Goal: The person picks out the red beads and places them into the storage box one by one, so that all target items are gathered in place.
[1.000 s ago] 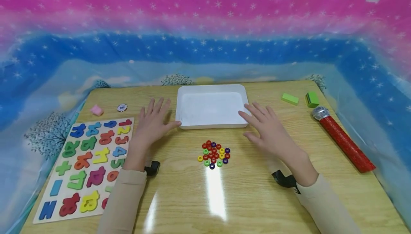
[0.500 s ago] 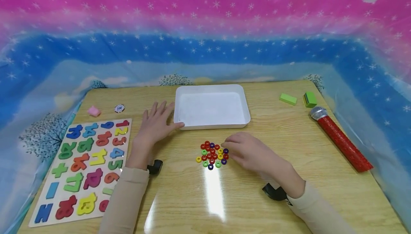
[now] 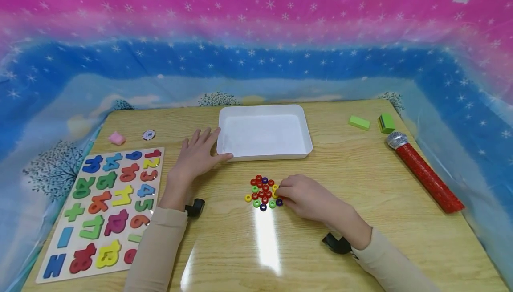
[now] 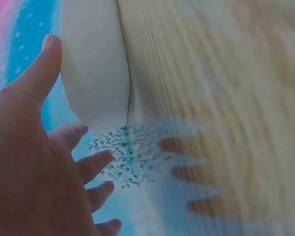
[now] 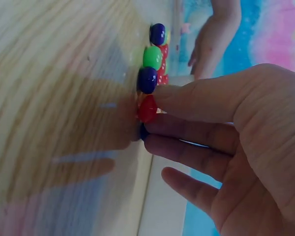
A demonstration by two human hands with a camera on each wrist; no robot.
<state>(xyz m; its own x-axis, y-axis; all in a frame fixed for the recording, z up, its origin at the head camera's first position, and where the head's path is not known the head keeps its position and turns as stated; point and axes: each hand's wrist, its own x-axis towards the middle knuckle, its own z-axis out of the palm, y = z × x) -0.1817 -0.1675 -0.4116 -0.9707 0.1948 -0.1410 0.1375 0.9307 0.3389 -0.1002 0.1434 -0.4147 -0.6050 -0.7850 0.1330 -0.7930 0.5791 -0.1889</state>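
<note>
In the head view, a loose cluster of red, yellow, green and dark blue ring beads (image 3: pixel 261 194) lies on the table in front of a white rectangular tray (image 3: pixel 265 156). My right hand (image 3: pixel 308 196) is at the cluster's right side. In the right wrist view, its thumb and a fingertip pinch a red bead (image 5: pixel 147 109) low at the table, next to a dark blue bead (image 5: pixel 147 80). My left hand (image 3: pixel 196 158) is at the tray's front left corner, fingers spread and fairly straight. Its thumb lies against the tray's wall (image 4: pixel 96 64) in the left wrist view.
At the left lies a number puzzle board (image 3: pixel 120 241), partly under the left forearm. Behind it are a pink piece (image 3: pixel 117 138) and a poker chip (image 3: pixel 149 135). Green blocks (image 3: pixel 359 123) and a red microphone (image 3: pixel 426 174) lie at the right. Patterned cloth surrounds the table.
My right hand has come from the tray's right side down and leftward to the beads, its fingers drawing together. The left hand has shifted slightly right against the tray corner.
</note>
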